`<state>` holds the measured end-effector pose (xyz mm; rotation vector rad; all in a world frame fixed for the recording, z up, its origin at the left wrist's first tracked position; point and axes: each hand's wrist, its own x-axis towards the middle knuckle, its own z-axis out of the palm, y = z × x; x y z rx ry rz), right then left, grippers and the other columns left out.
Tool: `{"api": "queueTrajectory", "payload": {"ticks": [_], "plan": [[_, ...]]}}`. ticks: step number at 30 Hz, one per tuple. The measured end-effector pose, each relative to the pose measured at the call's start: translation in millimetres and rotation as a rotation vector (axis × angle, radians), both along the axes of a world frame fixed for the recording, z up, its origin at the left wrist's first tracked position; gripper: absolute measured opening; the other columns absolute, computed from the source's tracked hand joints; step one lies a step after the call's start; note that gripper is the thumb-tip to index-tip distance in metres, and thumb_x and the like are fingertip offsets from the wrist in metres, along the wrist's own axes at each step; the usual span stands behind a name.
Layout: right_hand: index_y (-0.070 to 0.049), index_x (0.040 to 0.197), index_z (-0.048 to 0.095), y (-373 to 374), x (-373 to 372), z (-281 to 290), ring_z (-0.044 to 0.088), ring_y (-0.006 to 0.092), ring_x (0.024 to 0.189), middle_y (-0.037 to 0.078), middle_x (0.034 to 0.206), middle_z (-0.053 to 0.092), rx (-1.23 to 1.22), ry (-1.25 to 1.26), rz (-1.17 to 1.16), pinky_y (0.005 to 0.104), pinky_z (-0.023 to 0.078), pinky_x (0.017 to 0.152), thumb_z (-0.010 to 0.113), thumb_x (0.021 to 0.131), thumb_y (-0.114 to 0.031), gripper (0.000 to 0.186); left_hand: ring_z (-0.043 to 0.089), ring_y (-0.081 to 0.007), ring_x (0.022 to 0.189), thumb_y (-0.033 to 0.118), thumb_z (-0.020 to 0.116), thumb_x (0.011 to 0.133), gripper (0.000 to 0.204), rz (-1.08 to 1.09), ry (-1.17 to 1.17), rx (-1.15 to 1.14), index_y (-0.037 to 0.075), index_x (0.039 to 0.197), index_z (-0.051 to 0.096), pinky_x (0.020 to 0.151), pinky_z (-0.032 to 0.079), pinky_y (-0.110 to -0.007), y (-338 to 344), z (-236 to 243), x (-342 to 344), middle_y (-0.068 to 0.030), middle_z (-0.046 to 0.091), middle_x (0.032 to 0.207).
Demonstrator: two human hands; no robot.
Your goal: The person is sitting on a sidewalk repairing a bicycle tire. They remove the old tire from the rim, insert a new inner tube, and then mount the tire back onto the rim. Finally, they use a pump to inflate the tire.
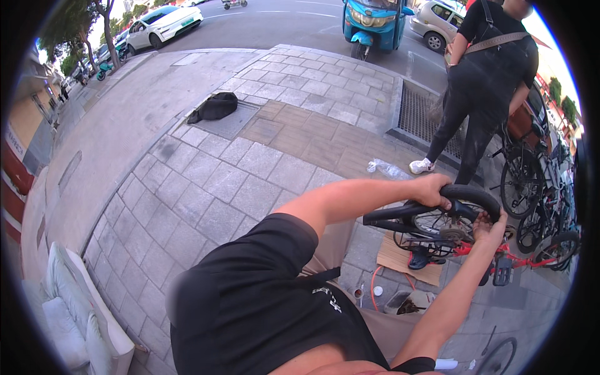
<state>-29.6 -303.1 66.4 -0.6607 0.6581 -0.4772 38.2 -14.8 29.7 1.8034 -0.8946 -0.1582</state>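
On grey paving [237, 181], a red bicycle [522, 260] is partly overlapped in view by a thick, dark, curved black tyre [478, 195]. The tyre is gripped by the left hand [431, 189] and the right hand [489, 228], fingers closed around it. Below, dark brown matter is held in a pale tub [427, 297].

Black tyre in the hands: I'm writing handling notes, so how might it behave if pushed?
The black tyre looks like thick rubber, so it would probably flex springily. Its dull surface, under the left hand and right hand, suggests little slipping. Being ring-shaped, it may roll if stood on edge.
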Motion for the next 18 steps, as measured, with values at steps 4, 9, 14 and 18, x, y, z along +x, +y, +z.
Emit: {"api": "queueTrajectory", "payload": {"ticks": [4, 9, 14, 18], "plan": [[-0.011, 0.110, 0.069, 26, -27, 6, 0.062, 0.0123, 0.074, -0.002, 0.087, 0.067, -0.188, -0.062, 0.064, 0.0293, 0.048, 0.065, 0.083, 0.094, -0.050, 0.044, 0.073, -0.0323, 0.098, 0.026, 0.096, 0.079, 0.050, 0.009, 0.082, -0.052, -0.002, 0.113, 0.072, 0.089, 0.056, -0.044, -10, -1, -3, -0.0215, 0.076, 0.101], [-0.014, 0.104, 0.070, 64, -40, 4, 0.052, 0.0056, 0.062, -0.005, 0.084, 0.062, -0.350, -0.037, 0.179, 0.0231, 0.036, 0.050, 0.087, 0.091, -0.055, 0.046, 0.074, -0.0300, 0.095, 0.022, 0.097, 0.077, 0.049, 0.046, 0.117, -0.081, -0.003, 0.111, 0.072, 0.087, 0.056, -0.043, -14, 4, -10, -0.0212, 0.077, 0.097], [-0.014, 0.103, 0.069, 104, -45, 0, 0.047, 0.0036, 0.054, -0.005, 0.082, 0.059, -0.356, -0.033, 0.185, 0.0224, 0.031, 0.041, 0.086, 0.094, -0.050, 0.042, 0.075, -0.0338, 0.096, 0.021, 0.096, 0.077, 0.044, 0.098, 0.092, -0.082, -0.003, 0.104, 0.071, 0.086, 0.056, -0.045, -15, 11, -24, -0.0241, 0.076, 0.096], [-0.012, 0.100, 0.066, 144, -46, -5, 0.046, 0.0042, 0.048, -0.003, 0.077, 0.058, -0.460, 0.010, 0.059, 0.0221, 0.030, 0.039, 0.087, 0.093, -0.051, 0.045, 0.075, -0.0418, 0.101, 0.022, 0.094, 0.079, 0.043, 0.166, 0.045, -0.022, -0.002, 0.104, 0.069, 0.087, 0.056, -0.049, -10, 15, -31, -0.0265, 0.076, 0.100]]}}
